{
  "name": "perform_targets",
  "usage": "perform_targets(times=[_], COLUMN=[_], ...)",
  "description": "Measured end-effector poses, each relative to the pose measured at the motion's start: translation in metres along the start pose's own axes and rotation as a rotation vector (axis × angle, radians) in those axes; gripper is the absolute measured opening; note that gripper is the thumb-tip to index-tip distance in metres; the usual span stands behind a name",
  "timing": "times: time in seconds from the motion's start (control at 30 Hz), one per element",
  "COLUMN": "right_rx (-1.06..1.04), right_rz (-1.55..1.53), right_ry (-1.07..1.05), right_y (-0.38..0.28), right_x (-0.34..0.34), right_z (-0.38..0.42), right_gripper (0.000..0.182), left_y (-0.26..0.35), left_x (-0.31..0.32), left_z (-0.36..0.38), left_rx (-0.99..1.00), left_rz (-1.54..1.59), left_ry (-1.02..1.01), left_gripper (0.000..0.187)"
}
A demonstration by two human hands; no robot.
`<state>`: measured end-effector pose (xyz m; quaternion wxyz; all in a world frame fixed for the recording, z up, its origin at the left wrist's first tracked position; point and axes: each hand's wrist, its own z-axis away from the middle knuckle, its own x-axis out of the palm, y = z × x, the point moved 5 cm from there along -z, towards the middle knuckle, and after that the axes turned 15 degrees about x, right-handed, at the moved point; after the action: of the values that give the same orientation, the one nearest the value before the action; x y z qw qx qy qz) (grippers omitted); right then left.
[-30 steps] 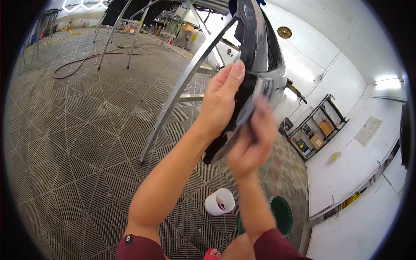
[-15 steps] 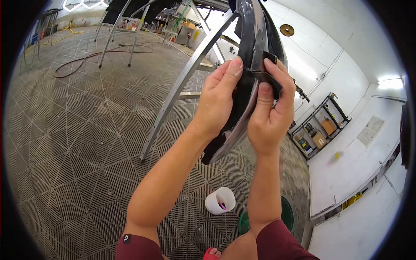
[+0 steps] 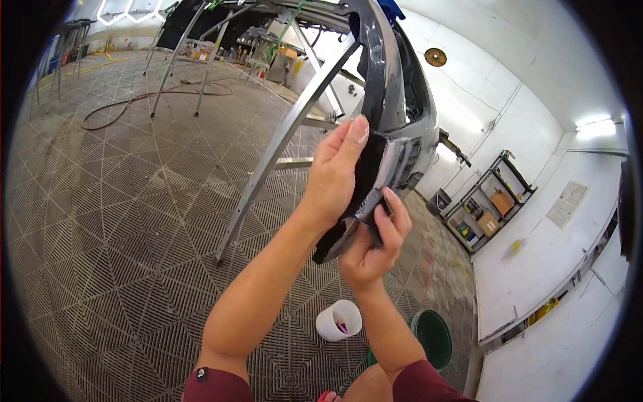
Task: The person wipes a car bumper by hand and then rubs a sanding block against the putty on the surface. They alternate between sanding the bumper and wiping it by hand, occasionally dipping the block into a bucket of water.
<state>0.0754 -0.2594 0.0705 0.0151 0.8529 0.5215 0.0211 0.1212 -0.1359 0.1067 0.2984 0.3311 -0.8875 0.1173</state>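
A dark grey car bumper (image 3: pixel 383 74) with lighter, scuffed patches rises from the centre to the top of the view. Around its black inner edge, my left hand (image 3: pixel 338 167) is closed, thumb uppermost. Lower on the right side, my right hand (image 3: pixel 378 244) pinches a dark, flexible sanding sheet (image 3: pixel 370 205) that touches the bumper's lower edge. Part of the sheet is hidden by my fingers.
A metal stand (image 3: pixel 268 157) is left of the bumper. On the grated floor (image 3: pixel 134 268) are a white bucket (image 3: pixel 328 324), a green bucket (image 3: pixel 432 338) and a red hose (image 3: pixel 110 124). A shelf (image 3: pixel 492 201) stands against the right wall.
My right hand has moved down and left along the bumper with the dark sheet, uncovering the grey surface above. My left hand still holds the edge, slightly lower in view.
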Motion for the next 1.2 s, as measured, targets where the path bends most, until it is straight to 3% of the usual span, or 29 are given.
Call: perform_targets(times=[0.13, 0.2, 0.27, 0.33, 0.5, 0.67, 0.8, 0.87, 1.03, 1.13, 1.2], right_rx=[-0.061, 0.071, 0.039, 0.011, 0.124, 0.048, 0.163, 0.049, 0.172, 0.093, 0.067], right_rz=[-0.036, 0.096, 0.048, 0.065, 0.087, 0.095, 0.101, 0.151, 0.112, 0.129, 0.218], right_ry=[-0.116, -0.189, -0.092, -0.049, -0.221, -0.213, -0.301, -0.210, -0.237, -0.230, -0.265], right_y=[-0.010, -0.013, -0.008, -0.012, -0.011, -0.013, -0.017, -0.016, -0.012, -0.015, -0.009], right_x=[0.007, 0.011, 0.006, -0.003, 0.009, -0.001, 0.007, -0.003, 0.009, 0.000, 0.006], right_z=[-0.068, -0.085, -0.048, -0.013, -0.091, -0.073, -0.088, -0.070, -0.088, -0.073, -0.085], right_gripper=[0.034, 0.032, 0.031, 0.033, 0.033, 0.032, 0.030, 0.029, 0.028, 0.029, 0.029], left_y=[0.000, 0.002, -0.002, 0.000, 0.006, 0.004, -0.008, -0.009, -0.005, -0.004, -0.008], left_x=[0.001, 0.008, 0.009, 0.005, 0.013, 0.001, -0.003, -0.007, -0.005, -0.006, -0.007], left_z=[-0.002, -0.001, 0.001, 0.002, 0.002, -0.007, 0.006, 0.001, 0.000, 0.001, 0.005], left_rx=[0.012, 0.030, 0.031, 0.034, 0.040, 0.084, 0.059, 0.079, -0.007, 0.083, 0.071], left_rz=[0.106, 0.039, 0.072, -0.061, -0.052, -0.072, -0.051, -0.089, 0.010, -0.135, -0.068], left_ry=[-0.026, 0.019, -0.031, 0.052, 0.061, 0.028, 0.051, 0.009, -0.025, -0.014, 0.020], left_gripper=[0.024, 0.023, 0.024, 0.030, 0.029, 0.031, 0.030, 0.029, 0.028, 0.030, 0.030])
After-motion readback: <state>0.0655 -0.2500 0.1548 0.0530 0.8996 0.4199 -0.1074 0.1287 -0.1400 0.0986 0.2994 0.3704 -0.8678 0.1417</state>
